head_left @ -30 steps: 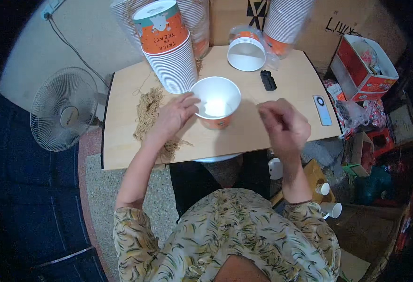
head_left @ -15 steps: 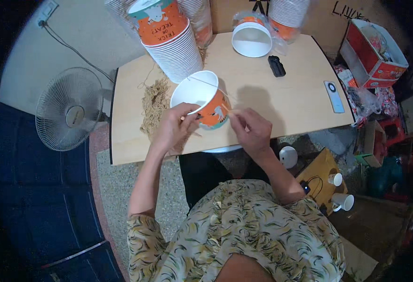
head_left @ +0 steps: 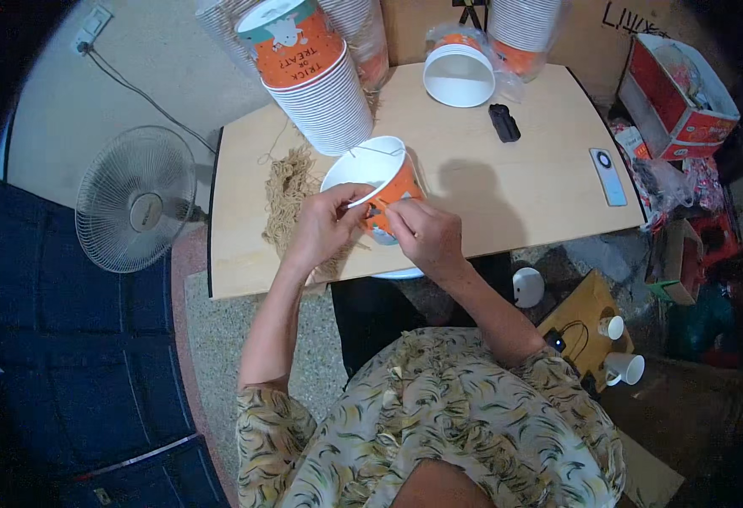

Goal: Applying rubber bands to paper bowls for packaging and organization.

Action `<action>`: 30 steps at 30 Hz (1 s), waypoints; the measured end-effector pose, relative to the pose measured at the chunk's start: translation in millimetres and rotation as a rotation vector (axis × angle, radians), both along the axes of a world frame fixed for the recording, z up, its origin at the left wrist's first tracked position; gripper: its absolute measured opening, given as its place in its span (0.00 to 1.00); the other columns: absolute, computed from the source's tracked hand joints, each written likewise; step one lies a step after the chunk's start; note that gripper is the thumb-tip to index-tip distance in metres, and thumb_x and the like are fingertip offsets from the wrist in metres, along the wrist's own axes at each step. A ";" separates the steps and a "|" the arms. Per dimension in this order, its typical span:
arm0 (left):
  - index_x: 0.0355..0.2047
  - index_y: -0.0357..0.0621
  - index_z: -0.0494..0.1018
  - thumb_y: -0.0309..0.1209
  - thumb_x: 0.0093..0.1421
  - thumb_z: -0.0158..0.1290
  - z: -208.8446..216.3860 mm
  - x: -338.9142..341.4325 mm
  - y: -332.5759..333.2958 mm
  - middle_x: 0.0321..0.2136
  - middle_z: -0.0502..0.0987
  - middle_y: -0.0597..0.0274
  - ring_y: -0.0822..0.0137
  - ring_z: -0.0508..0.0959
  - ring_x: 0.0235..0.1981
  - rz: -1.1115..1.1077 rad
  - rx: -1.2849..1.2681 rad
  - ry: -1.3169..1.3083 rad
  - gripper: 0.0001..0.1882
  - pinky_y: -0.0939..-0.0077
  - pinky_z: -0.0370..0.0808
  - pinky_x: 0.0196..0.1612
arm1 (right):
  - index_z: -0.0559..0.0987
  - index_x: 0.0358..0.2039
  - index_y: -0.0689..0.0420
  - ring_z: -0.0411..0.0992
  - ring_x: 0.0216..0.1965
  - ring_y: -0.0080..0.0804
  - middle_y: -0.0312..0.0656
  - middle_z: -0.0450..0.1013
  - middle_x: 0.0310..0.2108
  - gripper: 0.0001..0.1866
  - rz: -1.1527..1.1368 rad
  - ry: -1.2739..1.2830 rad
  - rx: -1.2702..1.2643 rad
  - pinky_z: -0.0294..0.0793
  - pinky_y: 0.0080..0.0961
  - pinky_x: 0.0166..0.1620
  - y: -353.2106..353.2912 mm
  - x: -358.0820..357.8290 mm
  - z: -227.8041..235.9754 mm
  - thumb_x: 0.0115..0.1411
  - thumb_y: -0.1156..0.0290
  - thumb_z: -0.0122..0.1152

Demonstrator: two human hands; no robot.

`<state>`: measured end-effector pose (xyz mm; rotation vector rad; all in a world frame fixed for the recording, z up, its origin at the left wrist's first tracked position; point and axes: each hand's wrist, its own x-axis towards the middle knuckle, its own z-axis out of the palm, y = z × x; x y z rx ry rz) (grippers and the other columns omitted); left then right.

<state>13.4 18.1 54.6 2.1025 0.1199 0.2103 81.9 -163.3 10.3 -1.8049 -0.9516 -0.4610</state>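
Observation:
An orange paper bucket with a white inside is tilted in front of me above the table's near edge. My left hand is closed on its near rim, thumb and fingers pinching there. At the bucket's outer side, my right hand is closed in a pinch on a thin tan cord, mostly hidden by the fingers. Part of a cord crosses the bucket's mouth. Left of the bucket lies a heap of tan cords on the table.
A tall stack of nested buckets stands behind the bucket. Another bucket lies on its side at the back, near a black object. A phone rests at the table's right. A fan stands left of the table.
My right hand has moved left and inward, from beside the bucket to its outer side, and the cord stretched between them has shortened. The left hand keeps its hold on the rim.

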 end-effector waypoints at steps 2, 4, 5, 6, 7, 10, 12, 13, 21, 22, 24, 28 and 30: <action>0.48 0.41 0.78 0.21 0.59 0.56 -0.8 0.6 -1.0 0.34 0.83 0.57 0.73 0.82 0.31 0.010 0.027 -0.029 0.15 0.77 0.78 0.35 | 0.78 0.30 0.57 0.76 0.25 0.40 0.42 0.76 0.24 0.04 -0.011 -0.012 -0.020 0.75 0.34 0.28 0.4 0.5 -1.0 0.55 0.73 0.65; 0.48 0.42 0.78 0.22 0.59 0.57 0.8 0.8 -2.8 0.35 0.83 0.55 0.72 0.82 0.30 0.016 0.053 -0.007 0.16 0.77 0.78 0.35 | 0.77 0.29 0.56 0.77 0.26 0.40 0.41 0.76 0.23 0.05 -0.024 -0.024 -0.041 0.76 0.34 0.29 -0.9 1.2 -1.8 0.55 0.70 0.65; 0.48 0.42 0.78 0.22 0.59 0.57 2.5 1.2 -3.4 0.35 0.83 0.55 0.72 0.82 0.30 0.016 0.054 -0.008 0.16 0.77 0.78 0.35 | 0.77 0.29 0.56 0.77 0.26 0.40 0.41 0.76 0.23 0.05 -0.025 -0.023 -0.056 0.76 0.34 0.28 -2.3 1.5 -2.2 0.55 0.70 0.65; 0.50 0.39 0.77 0.21 0.61 0.55 4.4 1.5 -3.9 0.35 0.83 0.56 0.72 0.82 0.32 -0.015 0.077 0.003 0.16 0.77 0.78 0.36 | 0.77 0.28 0.56 0.77 0.26 0.40 0.42 0.75 0.23 0.05 -0.026 -0.022 -0.071 0.75 0.34 0.28 -3.0 1.8 -2.5 0.55 0.70 0.65; 0.52 0.36 0.75 0.20 0.63 0.53 5.1 1.5 -4.0 0.36 0.83 0.57 0.72 0.83 0.34 -0.046 0.097 0.015 0.16 0.78 0.79 0.36 | 0.77 0.28 0.56 0.77 0.26 0.40 0.42 0.75 0.23 0.05 -0.026 -0.023 -0.072 0.75 0.34 0.28 -2.2 1.6 -3.1 0.55 0.70 0.65; 0.48 0.45 0.79 0.23 0.58 0.58 7.1 0.1 -6.7 0.36 0.83 0.55 0.68 0.82 0.30 0.003 0.077 0.032 0.17 0.73 0.78 0.35 | 0.76 0.27 0.56 0.77 0.26 0.40 0.42 0.75 0.23 0.06 -0.017 -0.014 -0.045 0.75 0.35 0.28 -1.3 0.9 -4.0 0.55 0.70 0.65; 0.49 0.45 0.79 0.23 0.58 0.58 13.7 -0.7 -11.7 0.36 0.82 0.54 0.66 0.82 0.30 -0.002 0.143 0.038 0.17 0.72 0.77 0.35 | 0.76 0.28 0.56 0.77 0.26 0.40 0.42 0.75 0.23 0.06 -0.013 0.013 -0.095 0.75 0.35 0.28 -3.1 0.6 -4.4 0.54 0.70 0.65; 0.49 0.46 0.79 0.23 0.58 0.58 17.2 -1.3 -14.6 0.36 0.82 0.54 0.64 0.81 0.29 -0.007 0.209 0.044 0.17 0.71 0.77 0.35 | 0.76 0.28 0.56 0.77 0.26 0.40 0.42 0.75 0.23 0.06 -0.014 0.012 -0.094 0.75 0.35 0.28 -3.1 0.5 -4.8 0.54 0.70 0.65; 0.46 0.41 0.79 0.21 0.58 0.56 -0.7 -13.0 -20.9 0.34 0.81 0.52 0.61 0.82 0.30 -0.090 0.199 0.012 0.14 0.70 0.77 0.34 | 0.79 0.31 0.56 0.77 0.25 0.42 0.44 0.75 0.23 0.08 0.029 0.057 -0.084 0.75 0.35 0.27 -12.4 -7.6 -11.2 0.53 0.69 0.68; 0.45 0.41 0.79 0.20 0.58 0.55 -4.5 -15.4 -22.5 0.35 0.81 0.52 0.60 0.82 0.30 -0.090 0.099 0.028 0.14 0.71 0.78 0.33 | 0.79 0.31 0.56 0.77 0.25 0.42 0.44 0.75 0.23 0.08 0.031 0.058 -0.088 0.75 0.35 0.27 -17.7 -8.5 -6.8 0.53 0.69 0.68; 0.45 0.41 0.80 0.19 0.58 0.55 -9.8 -19.7 -25.5 0.36 0.81 0.53 0.61 0.81 0.31 -0.095 0.093 -0.001 0.14 0.72 0.78 0.33 | 0.79 0.32 0.57 0.77 0.24 0.44 0.45 0.76 0.24 0.07 0.024 0.259 -0.240 0.75 0.36 0.27 -29.5 -9.3 4.0 0.55 0.69 0.67; 0.46 0.42 0.80 0.18 0.57 0.55 -16.7 -29.5 -31.5 0.41 0.81 0.57 0.65 0.80 0.36 -0.070 0.046 -0.063 0.16 0.78 0.78 0.32 | 0.80 0.32 0.58 0.77 0.26 0.46 0.47 0.77 0.26 0.07 0.022 0.226 -0.153 0.75 0.39 0.29 -33.6 6.0 9.0 0.59 0.68 0.63; 0.46 0.42 0.80 0.18 0.57 0.54 -17.5 -32.4 -34.5 0.41 0.81 0.57 0.66 0.79 0.38 -0.060 -0.009 -0.037 0.17 0.79 0.78 0.33 | 0.81 0.33 0.58 0.76 0.24 0.43 0.46 0.77 0.26 0.07 0.087 0.211 -0.199 0.74 0.36 0.30 -31.9 13.0 6.8 0.58 0.69 0.63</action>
